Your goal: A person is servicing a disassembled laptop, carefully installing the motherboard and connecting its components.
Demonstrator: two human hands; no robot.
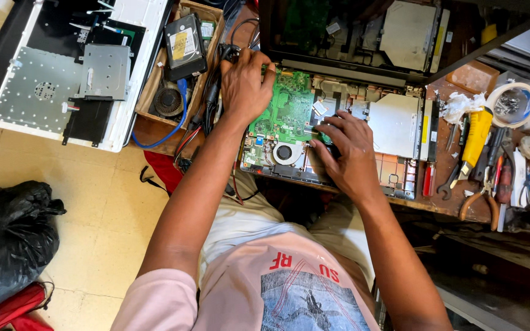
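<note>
Fingers (323,125) of both hands on green circuit board (286,107), opened laptop (394,122)

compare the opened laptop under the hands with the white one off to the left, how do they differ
The opened laptop has a dark shell and shows a green circuit board and a round fan; the white laptop shows a perforated metal plate. Both hands, left and right, rest on the dark one; the white one lies untouched. Both lie open with their insides exposed.

A yellow rectangular label (181,45) sits on the black hard drive (184,46) in the wooden box (148,92).
</note>
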